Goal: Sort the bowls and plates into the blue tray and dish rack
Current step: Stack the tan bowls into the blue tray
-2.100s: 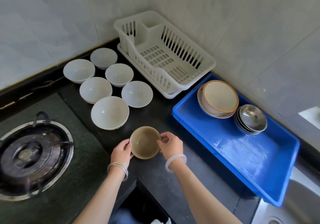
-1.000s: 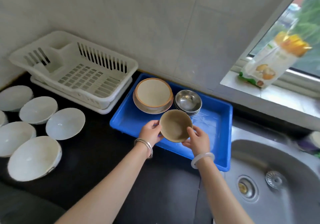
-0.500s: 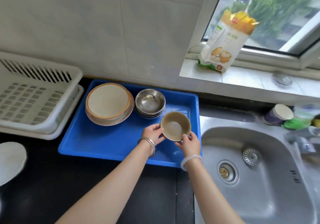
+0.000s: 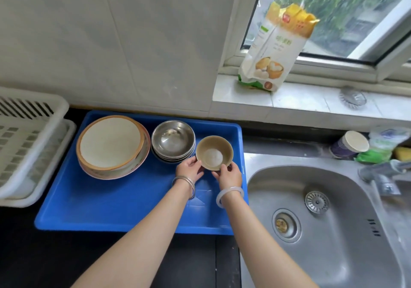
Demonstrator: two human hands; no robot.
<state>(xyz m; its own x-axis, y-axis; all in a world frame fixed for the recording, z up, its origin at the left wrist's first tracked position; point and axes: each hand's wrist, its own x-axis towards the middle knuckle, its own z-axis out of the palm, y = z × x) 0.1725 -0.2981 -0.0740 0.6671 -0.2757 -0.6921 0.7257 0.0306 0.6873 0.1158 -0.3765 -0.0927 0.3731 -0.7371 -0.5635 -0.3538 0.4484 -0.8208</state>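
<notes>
A small tan bowl point(image 4: 214, 152) is held over the far right corner of the blue tray point(image 4: 115, 207), just right of a stack of steel bowls point(image 4: 173, 140). My left hand point(image 4: 189, 169) grips its near left rim and my right hand point(image 4: 227, 175) grips its near right rim. Whether the bowl touches the tray floor I cannot tell. A stack of cream plates with orange rims point(image 4: 111, 146) sits in the tray's far left. The white dish rack point(image 4: 26, 145) stands to the left of the tray, partly cut off by the frame edge.
A steel sink point(image 4: 329, 221) lies right of the tray, with a tap point(image 4: 382, 176) at its far right. A flour bag point(image 4: 275, 49) stands on the windowsill. A cup point(image 4: 349, 146) and sponge items sit behind the sink. Dark counter runs along the front.
Both hands carried the tan bowl from the counter near the white bowls rightward over the tray, to beside the steel bowls. My view swung right; the white bowls left the frame.
</notes>
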